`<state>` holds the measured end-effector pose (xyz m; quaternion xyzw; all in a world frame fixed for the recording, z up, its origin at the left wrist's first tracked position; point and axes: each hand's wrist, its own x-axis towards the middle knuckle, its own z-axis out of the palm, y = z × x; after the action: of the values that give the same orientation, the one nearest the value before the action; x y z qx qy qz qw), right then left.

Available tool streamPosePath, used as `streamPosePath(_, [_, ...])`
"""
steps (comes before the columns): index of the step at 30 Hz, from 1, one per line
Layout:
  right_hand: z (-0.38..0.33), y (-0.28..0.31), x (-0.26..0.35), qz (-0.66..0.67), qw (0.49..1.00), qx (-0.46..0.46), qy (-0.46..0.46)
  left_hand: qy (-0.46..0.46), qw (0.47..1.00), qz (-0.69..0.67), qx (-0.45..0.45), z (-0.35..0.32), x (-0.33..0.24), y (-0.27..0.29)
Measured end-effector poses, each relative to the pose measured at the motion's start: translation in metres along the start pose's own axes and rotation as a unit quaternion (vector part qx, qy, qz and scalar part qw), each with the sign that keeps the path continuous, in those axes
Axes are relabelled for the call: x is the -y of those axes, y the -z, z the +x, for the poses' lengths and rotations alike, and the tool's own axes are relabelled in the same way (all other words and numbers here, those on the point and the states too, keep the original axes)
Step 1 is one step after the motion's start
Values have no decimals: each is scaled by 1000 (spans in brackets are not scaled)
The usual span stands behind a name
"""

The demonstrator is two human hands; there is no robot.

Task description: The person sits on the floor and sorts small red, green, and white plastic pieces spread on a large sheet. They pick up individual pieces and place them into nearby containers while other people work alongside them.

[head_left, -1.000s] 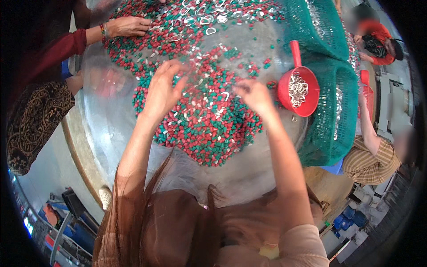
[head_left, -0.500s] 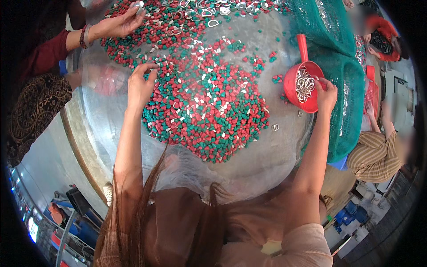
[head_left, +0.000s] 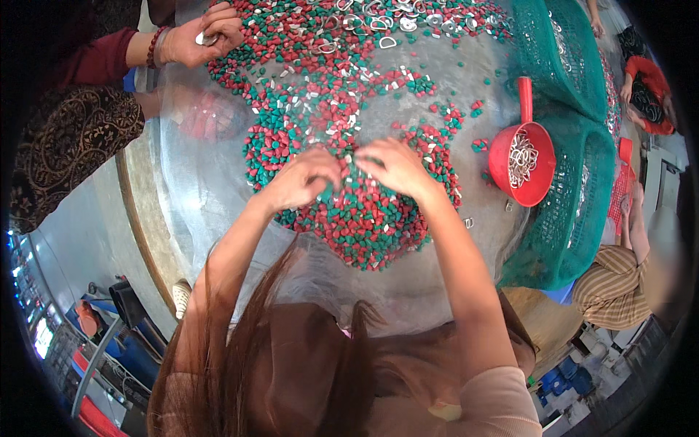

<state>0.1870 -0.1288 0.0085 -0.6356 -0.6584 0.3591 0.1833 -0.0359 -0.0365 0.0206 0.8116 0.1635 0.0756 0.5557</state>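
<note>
Both my hands are over the heap of small red and green cone-shaped pieces (head_left: 371,226), which has small white and metal pieces mixed in. My left hand (head_left: 300,180) is at the heap's left middle, its fingers curved and apart. Opposite it, my right hand (head_left: 399,169) reaches in from the right, fingers spread toward the left one. Motion blurs the fingertips of both, and I make out nothing held in either. To the right, a red long-handled scoop (head_left: 499,156) lies with small metal rings (head_left: 523,162) inside it.
Green mesh baskets (head_left: 542,247) line the right side. Metal D-rings and discs (head_left: 386,44) lie at the far side. At the upper left, another person's hand (head_left: 200,36) holds a round metal piece. Small buckles (head_left: 469,223) lie near the scoop; more people sit at the right.
My right hand has let go of the red scoop and moved left to the heap. My left hand has moved right, onto the heap's middle. The view has shifted slightly.
</note>
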Motion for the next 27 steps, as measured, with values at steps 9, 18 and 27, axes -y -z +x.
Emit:
streamPosePath(9, [-28,73,-7,110,989,99,-18,72,987,-26,-139,-1,16,41])
streamPosePath(18, [79,-2,-10,-43,990,-110,-76,72,927,348,-123,26,44,21])
streamPosePath(27, [91,-24,19,-249,957,-48,-141,103,916,346,-177,-9,48,19])
